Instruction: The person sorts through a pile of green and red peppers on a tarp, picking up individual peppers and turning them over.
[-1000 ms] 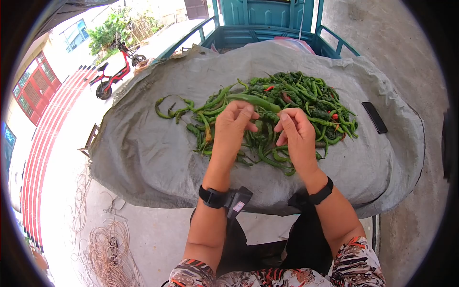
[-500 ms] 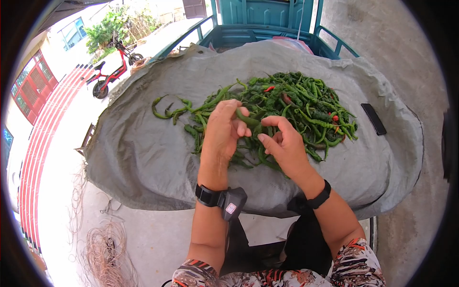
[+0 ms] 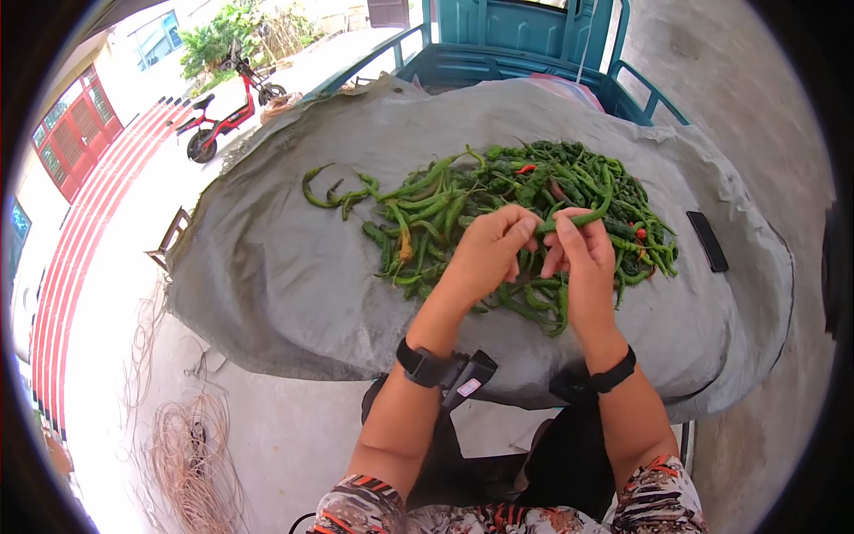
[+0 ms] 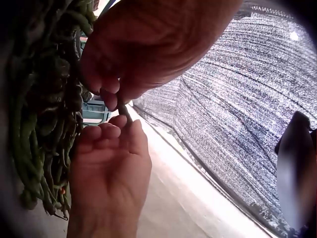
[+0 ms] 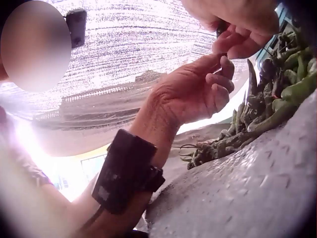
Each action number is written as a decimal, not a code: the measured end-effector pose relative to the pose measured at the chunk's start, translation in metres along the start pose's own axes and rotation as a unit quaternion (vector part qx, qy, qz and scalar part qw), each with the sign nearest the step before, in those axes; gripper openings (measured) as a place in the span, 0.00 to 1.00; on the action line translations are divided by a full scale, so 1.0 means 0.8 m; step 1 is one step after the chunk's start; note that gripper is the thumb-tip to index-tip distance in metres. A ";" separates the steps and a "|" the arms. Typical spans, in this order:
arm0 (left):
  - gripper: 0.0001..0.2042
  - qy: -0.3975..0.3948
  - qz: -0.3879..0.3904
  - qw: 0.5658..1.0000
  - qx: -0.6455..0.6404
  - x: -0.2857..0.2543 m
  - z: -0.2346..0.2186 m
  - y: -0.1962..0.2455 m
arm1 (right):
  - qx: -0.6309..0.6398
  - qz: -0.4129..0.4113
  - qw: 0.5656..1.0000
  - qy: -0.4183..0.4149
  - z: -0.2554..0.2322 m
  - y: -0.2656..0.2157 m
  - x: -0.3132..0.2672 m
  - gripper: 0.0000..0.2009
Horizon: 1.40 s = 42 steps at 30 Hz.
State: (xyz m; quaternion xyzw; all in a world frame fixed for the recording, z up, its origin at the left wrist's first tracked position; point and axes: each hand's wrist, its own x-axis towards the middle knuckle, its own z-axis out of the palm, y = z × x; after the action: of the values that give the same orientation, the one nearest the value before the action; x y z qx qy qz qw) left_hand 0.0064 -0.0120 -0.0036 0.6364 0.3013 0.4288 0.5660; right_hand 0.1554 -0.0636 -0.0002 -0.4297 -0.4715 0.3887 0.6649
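A long, curved green chili pepper (image 3: pixel 594 214) is held above the heap, between both hands. My right hand (image 3: pixel 583 267) grips it between thumb and fingers, and its free end curves up past the fingertips. At the pepper's other end, my left hand (image 3: pixel 489 254) pinches with thumb and forefinger. In the left wrist view a dark bit of the pepper (image 4: pixel 125 113) shows between the two hands' fingertips. Behind and below the hands lies a heap of green chili peppers (image 3: pixel 436 209), a few of them red.
The heap sits on a grey tarp (image 3: pixel 294 285) spread in front of a teal cart bed (image 3: pixel 498 62). A black phone (image 3: pixel 707 240) lies on the tarp at right. Tangled cord (image 3: pixel 191 463) is on the ground at left, and a red scooter (image 3: pixel 227 116) stands beyond.
Half a second ago the hands stood apart, with a pepper at the left hand's fingers. Both hands have since moved right and come together on a pepper. The head view has shifted slightly.
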 end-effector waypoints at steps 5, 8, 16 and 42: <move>0.12 0.077 -0.008 0.986 0.150 0.004 -0.016 -0.011 | 0.006 -0.002 1.000 0.012 0.000 0.004 0.001 0.12; 0.13 0.233 0.028 0.904 0.356 -0.002 -0.039 -0.018 | -0.025 -0.025 0.999 -0.008 0.006 -0.001 -0.002 0.14; 0.23 0.257 0.026 0.794 0.550 -0.001 -0.058 -0.042 | -0.249 -0.040 0.956 -0.149 0.017 0.020 -0.011 0.20; 0.17 0.138 0.078 0.983 0.097 -0.004 -0.024 0.011 | -0.169 0.000 0.976 -0.138 0.019 0.010 -0.013 0.16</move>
State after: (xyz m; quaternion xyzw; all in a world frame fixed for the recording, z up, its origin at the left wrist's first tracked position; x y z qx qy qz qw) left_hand -0.0129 -0.0074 0.0040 0.6446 0.3660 0.5243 0.4191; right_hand 0.1373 -0.0672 -0.0081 -0.4782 -0.6170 0.3594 0.5114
